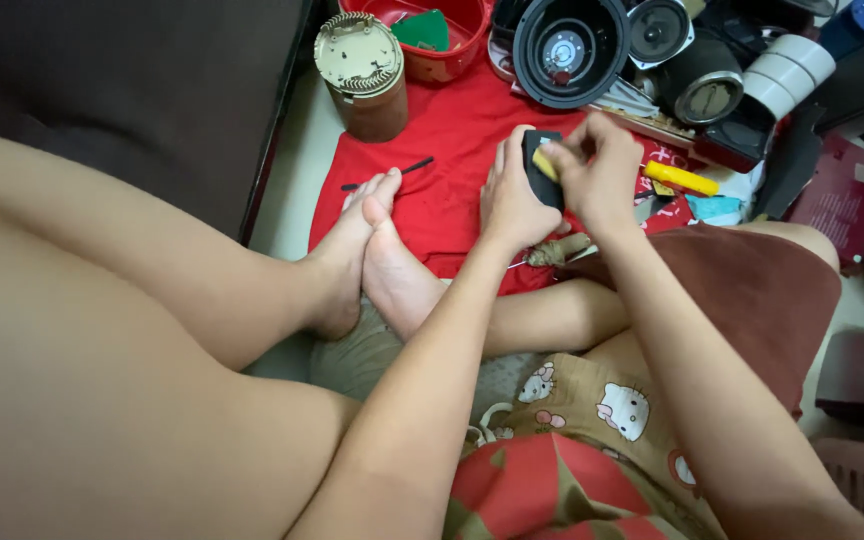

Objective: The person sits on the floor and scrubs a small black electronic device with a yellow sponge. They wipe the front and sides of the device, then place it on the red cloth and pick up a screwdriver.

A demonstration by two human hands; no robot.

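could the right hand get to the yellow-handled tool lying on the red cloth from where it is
Probably yes. The right hand is busy at the small black part that the left hand holds, but the yellow-handled tool lies just beside it on the red cloth, with nothing between.

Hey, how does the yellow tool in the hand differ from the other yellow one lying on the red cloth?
The yellow tool in the right hand is mostly hidden, only a short end showing against the black block that the left hand holds. The yellow tool on the red cloth lies free and untouched, its whole length visible. The held one points up-left; the loose one lies nearly flat, sloping down-right. Both are yellow and rod-shaped.
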